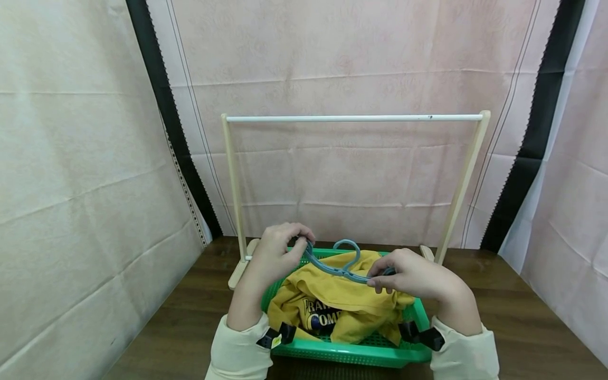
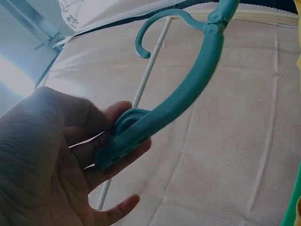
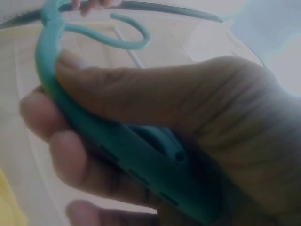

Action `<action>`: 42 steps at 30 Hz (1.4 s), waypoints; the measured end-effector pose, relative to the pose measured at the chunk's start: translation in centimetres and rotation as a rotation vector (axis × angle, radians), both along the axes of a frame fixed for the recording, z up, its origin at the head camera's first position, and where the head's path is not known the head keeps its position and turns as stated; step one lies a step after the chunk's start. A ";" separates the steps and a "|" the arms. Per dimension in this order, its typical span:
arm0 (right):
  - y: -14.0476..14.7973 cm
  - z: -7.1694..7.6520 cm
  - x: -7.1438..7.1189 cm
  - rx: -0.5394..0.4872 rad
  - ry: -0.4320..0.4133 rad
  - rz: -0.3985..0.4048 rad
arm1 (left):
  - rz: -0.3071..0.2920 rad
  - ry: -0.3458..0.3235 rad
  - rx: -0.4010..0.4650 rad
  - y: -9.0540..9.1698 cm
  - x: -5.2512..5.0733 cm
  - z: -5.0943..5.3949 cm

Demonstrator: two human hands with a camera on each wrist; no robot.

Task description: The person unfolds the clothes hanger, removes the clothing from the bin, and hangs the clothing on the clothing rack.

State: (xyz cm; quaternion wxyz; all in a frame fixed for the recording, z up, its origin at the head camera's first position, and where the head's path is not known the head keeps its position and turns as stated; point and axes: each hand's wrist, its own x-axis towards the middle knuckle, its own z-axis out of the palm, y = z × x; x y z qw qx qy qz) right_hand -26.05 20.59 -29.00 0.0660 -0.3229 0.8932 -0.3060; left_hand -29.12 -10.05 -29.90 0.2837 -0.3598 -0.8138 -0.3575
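Held above the green basket (image 1: 347, 352): one blue-green hanger (image 1: 343, 272), ends partly covered by fingers, left arm gripped in the left hand (image 1: 280, 250), right arm clamped between thumb and fingertips of the right hand (image 1: 413, 272). Inside the basket: one crumpled yellow garment (image 1: 353, 298), dark lettering (image 1: 323, 317) cut short by folds, full wording unreadable. Rising behind the basket: one white-barred clothes rack (image 1: 353, 119), right foot partly hidden behind the right hand and forearm.
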 end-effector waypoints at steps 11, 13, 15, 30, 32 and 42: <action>1.0 0.1 0.4 0.001 0.132 -0.089 | -0.052 -0.207 -0.098 -0.5 0.2 -0.4; 1.2 0.2 0.4 -0.016 0.130 -0.074 | -0.057 -0.226 -0.104 -0.6 0.1 -0.4; 1.3 0.3 0.3 -0.027 0.123 -0.058 | -0.053 -0.244 -0.117 -0.7 0.1 -0.4; 1.8 0.4 0.4 -0.056 0.131 -0.070 | -0.073 -0.437 -0.249 -0.8 -0.2 -0.6; 1.9 0.3 0.5 -0.069 0.126 -0.080 | -0.078 -0.431 -0.252 -0.7 -0.2 -0.6; 1.9 0.1 0.5 -0.111 0.116 -0.074 | -0.118 -0.431 -0.222 -0.7 -0.1 -0.6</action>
